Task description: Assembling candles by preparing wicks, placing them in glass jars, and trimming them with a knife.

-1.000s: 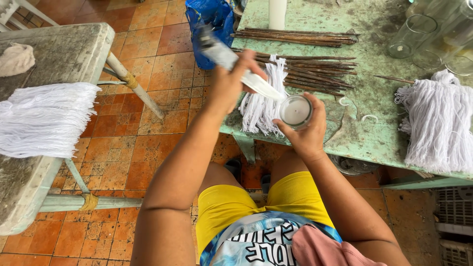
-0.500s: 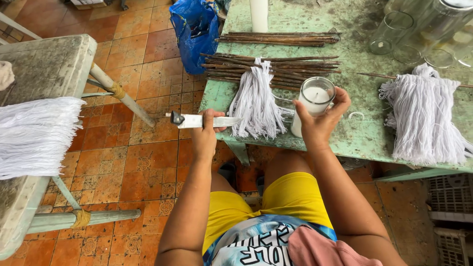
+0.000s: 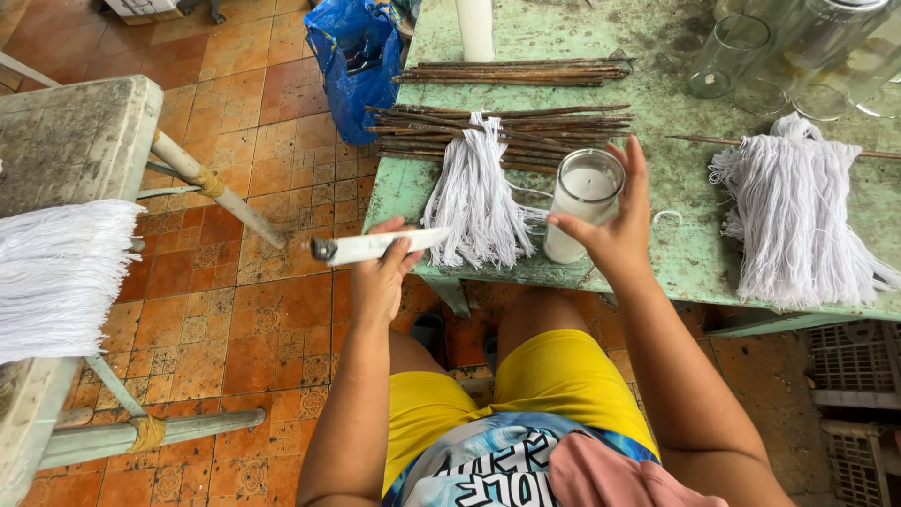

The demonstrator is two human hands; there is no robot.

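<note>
I see my left hand (image 3: 378,282) closed around one flat white blade-like tool with a dark tip (image 3: 375,246), held level over the tiled floor at the near edge of the worn green painted table (image 3: 676,253). My right hand (image 3: 615,235) wraps one tall clear glass jar filled with white wax (image 3: 582,202), fingers curled round its far side and the thumb on the near side; the jar stands upright at the table's front edge.

At nine o'clock from the jar lies one bundle of white cotton strings (image 3: 477,202), soft and fringed, draped over the upper pile of thin dark sticks' neighbour, the second pile of rough brown sticks (image 3: 507,136). I count two stick piles; the other (image 3: 514,72) lies at twelve o'clock, beyond it. A second white string bundle (image 3: 798,221) rests at three o'clock from the jar, and a third (image 3: 61,277) hangs off a grey weathered bench (image 3: 75,141) at nine o'clock. At least three empty clear glass jars (image 3: 727,66) sit at one o'clock. One crumpled blue plastic bag (image 3: 355,61) lies on the orange clay tiles (image 3: 263,310).
</note>
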